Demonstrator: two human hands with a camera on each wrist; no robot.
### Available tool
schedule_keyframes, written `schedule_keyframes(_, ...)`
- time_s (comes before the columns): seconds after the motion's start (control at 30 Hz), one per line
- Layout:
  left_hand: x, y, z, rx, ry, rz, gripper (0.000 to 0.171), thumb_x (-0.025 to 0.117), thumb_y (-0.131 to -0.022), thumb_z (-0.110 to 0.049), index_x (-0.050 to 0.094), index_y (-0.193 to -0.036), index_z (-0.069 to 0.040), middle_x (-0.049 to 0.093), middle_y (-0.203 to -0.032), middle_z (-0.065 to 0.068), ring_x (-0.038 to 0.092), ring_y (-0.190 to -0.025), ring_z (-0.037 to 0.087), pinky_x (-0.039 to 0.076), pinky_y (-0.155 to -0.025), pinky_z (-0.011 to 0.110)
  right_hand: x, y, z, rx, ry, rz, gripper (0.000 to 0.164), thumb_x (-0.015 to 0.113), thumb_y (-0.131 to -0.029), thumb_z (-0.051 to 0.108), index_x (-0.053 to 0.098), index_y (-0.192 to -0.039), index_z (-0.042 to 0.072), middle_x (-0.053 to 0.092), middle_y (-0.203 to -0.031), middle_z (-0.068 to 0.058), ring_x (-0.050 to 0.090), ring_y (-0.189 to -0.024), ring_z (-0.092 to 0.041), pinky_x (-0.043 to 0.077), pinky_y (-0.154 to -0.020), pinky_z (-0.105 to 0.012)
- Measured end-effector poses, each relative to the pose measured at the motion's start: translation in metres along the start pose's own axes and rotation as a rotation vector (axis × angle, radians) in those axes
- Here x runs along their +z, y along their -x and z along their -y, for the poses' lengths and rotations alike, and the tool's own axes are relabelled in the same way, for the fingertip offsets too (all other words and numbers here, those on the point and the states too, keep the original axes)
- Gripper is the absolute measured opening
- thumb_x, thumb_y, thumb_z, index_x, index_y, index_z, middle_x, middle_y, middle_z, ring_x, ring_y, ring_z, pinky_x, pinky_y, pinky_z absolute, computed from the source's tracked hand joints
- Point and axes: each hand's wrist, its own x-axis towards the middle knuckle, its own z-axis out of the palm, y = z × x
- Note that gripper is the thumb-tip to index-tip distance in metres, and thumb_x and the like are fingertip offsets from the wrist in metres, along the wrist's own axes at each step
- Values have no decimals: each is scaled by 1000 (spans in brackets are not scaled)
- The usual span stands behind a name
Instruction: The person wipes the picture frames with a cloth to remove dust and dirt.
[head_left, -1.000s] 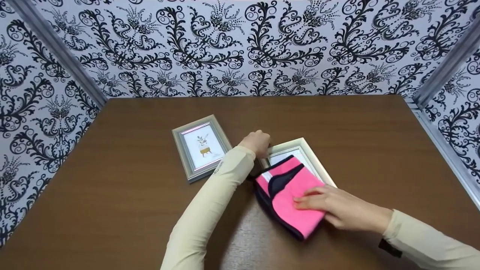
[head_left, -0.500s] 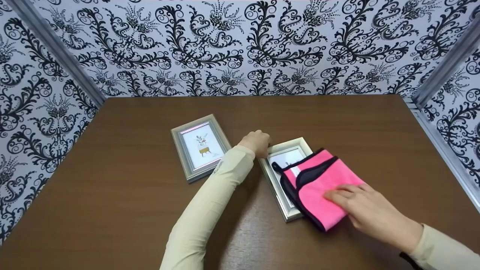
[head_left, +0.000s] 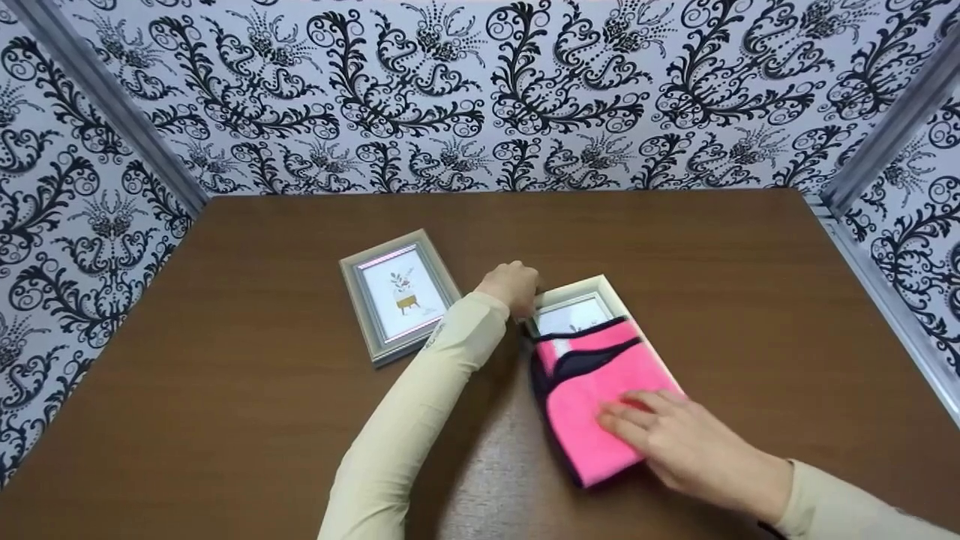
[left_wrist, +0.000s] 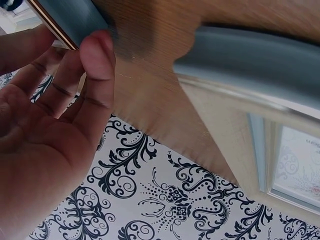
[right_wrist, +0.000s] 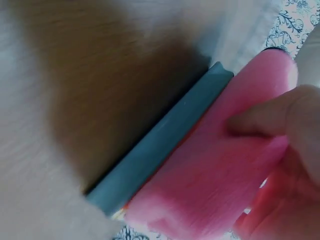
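Observation:
My left hand (head_left: pixel 511 289) pinches the far left corner of a cream picture frame (head_left: pixel 622 307) lying on the table. In the left wrist view, the thumb and fingertips of the left hand (left_wrist: pixel 55 110) are on the frame's blue-grey side (left_wrist: pixel 75 20). My right hand (head_left: pixel 675 442) holds a folded pink cloth (head_left: pixel 600 405) with black edging against that frame, covering its nearer part. In the right wrist view, the thumb sinks into the pink cloth (right_wrist: pixel 200 175) beside the frame's side (right_wrist: pixel 160 145). The frame's far end and part of its picture show.
Left of my left forearm lies a second picture frame (head_left: pixel 360 300) with a plant drawing, partly behind the sleeve (head_left: pixel 420 397). Both rest on a brown wooden table (head_left: pixel 225 390). Black-and-white patterned walls (head_left: pixel 480 97) enclose the back and sides.
The right hand and pink cloth moved right across the picture frame, then back left and nearer. The left hand has stayed at the frame's corner.

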Motion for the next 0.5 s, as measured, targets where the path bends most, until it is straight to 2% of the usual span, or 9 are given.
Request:
schedule_keyframes(0.03, 1, 0, 0, 3, -1, 2, 7, 66, -82, -14, 68, -87, -10, 65, -103, 10, 61, -92, 27, 53, -73, 42, 2, -2, 0, -32, -19, -7, 50, 64, -69, 3, 66, -119, 5, 67, -116, -10, 60, -100, -31, 50, -80, -47)
schedule_keyframes(0.1, 2, 0, 0, 11, -2, 7, 9, 68, -82, -15, 68, -88, -9, 65, -103, 10, 61, -92, 27, 53, -74, 42, 4, -4, 1, -92, -47, -18, 42, 55, -82, 4, 65, -122, 8, 65, -121, -9, 59, -104, -30, 49, -83, -46)
schedule_keyframes(0.17, 3, 0, 0, 22, -7, 14, 11, 69, -82, -17, 69, -90, -10, 65, -103, 9, 61, -94, 26, 53, -75, 41, 6, -4, 2, -139, -73, -36, 39, 40, -94, 9, 63, -126, 10, 63, -126, -7, 57, -108, -30, 47, -86, -46)
schedule_keyframes(0.23, 4, 0, 0, 31, -14, 15, 12, 70, -82, -18, 69, -92, -10, 65, -103, 8, 60, -95, 24, 52, -76, 41, 7, -1, 3, -164, -78, -55, 44, 27, -102, 17, 61, -129, 12, 61, -128, -6, 57, -110, -30, 45, -88, -46)
schedule_keyframes(0.27, 4, 0, 0, 32, -13, 15, 12, 71, -82, -18, 69, -92, -11, 65, -103, 8, 60, -95, 24, 52, -76, 40, 7, 1, 3, -176, -72, -66, 47, 22, -104, 21, 61, -129, 13, 61, -129, -5, 57, -110, -30, 45, -89, -45)
schedule_keyframes(0.37, 2, 0, 0, 30, -10, 9, 10, 70, -82, -16, 68, -90, -10, 65, -101, 8, 58, -93, 23, 52, -75, 40, 8, 6, 6, -190, -31, -88, 46, 22, -106, 20, 62, -128, 13, 60, -129, -7, 57, -110, -30, 44, -89, -43)
schedule_keyframes(0.5, -1, 1, 0, 26, -10, 6, 8, 70, -82, -15, 67, -87, -10, 66, -100, 8, 59, -89, 23, 52, -74, 41, 6, 12, 13, -187, 13, -67, 46, 22, -107, 16, 65, -122, 13, 62, -123, -8, 58, -108, -26, 47, -87, -37)
